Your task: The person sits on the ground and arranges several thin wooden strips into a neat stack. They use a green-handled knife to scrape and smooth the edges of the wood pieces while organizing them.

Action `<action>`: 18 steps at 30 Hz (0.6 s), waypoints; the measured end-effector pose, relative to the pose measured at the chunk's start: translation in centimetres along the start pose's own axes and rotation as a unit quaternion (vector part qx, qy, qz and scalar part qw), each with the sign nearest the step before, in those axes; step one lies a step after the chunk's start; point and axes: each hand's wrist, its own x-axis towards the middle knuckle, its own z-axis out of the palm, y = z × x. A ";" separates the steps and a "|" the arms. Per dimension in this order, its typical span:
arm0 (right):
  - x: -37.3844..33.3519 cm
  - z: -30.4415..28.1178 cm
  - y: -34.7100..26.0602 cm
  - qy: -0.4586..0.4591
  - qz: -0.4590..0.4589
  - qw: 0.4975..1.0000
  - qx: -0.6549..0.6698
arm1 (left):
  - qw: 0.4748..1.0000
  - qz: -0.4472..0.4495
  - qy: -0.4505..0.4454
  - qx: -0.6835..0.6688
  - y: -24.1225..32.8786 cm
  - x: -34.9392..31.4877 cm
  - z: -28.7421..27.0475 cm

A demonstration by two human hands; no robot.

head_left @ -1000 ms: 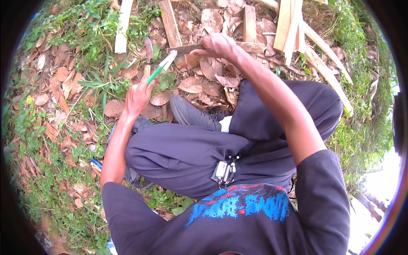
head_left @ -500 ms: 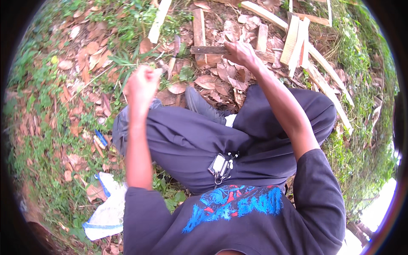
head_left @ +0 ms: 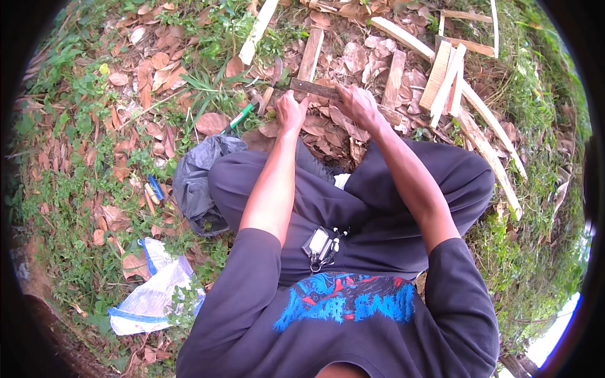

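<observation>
A dark, weathered wooden strip [head_left: 315,89] lies across two paler wood pieces in front of my crossed legs. My right hand [head_left: 359,106] is closed around the strip near its middle. Close by the strip's left end, my left hand [head_left: 290,113] has its fingers pinched together; what they hold, if anything, is too small to tell. Just left of that hand lies a green-handled tool [head_left: 241,117], its head partly lost among leaves. A curved blade [head_left: 277,70] rests beyond my left hand. One pale wood piece [head_left: 311,53] runs away from the strip, another [head_left: 394,79] stands to its right.
Several cut wood pieces [head_left: 436,75] are heaped at the far right, with long slats [head_left: 488,160] beside my right knee. A dark plastic bag [head_left: 205,179] sits by my left knee. Further left are a blue object [head_left: 155,188] and a white sack [head_left: 151,296].
My left hand has moved right and slightly nearer, up to the strip's left end. The green handle now shows where that hand was. My right hand still grips the strip, which is tilted slightly more.
</observation>
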 end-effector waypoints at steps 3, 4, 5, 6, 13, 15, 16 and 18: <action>0.1 1.2 0.9 0.006 -0.021 1.000 0.015 | 0.998 0.056 0.033 0.016 -1.1 0.1 0.7; 0.3 1.5 1.3 -0.001 -0.030 0.999 0.030 | 0.995 0.081 0.056 0.025 -1.2 0.1 0.9; 0.5 1.8 1.7 -0.004 -0.037 0.998 0.042 | 0.994 0.079 0.061 0.040 -1.3 0.1 0.9; 0.7 2.0 1.9 -0.035 -0.020 0.998 0.040 | 0.996 0.060 0.048 0.039 -1.3 0.2 0.8; 0.9 2.6 2.5 -0.054 0.006 0.998 0.033 | 0.996 -0.084 -0.014 -0.020 -0.3 0.6 0.0; 0.8 2.5 2.2 -0.039 -0.013 0.999 0.035 | 0.995 -0.091 -0.029 -0.007 -0.5 0.6 0.0; 0.8 2.3 2.1 -0.031 -0.023 0.999 0.035 | 0.997 -0.078 -0.013 0.008 -0.6 0.6 0.2; 0.5 2.1 1.9 -0.013 -0.030 0.999 0.016 | 0.997 -0.066 0.011 0.048 -1.0 0.4 0.4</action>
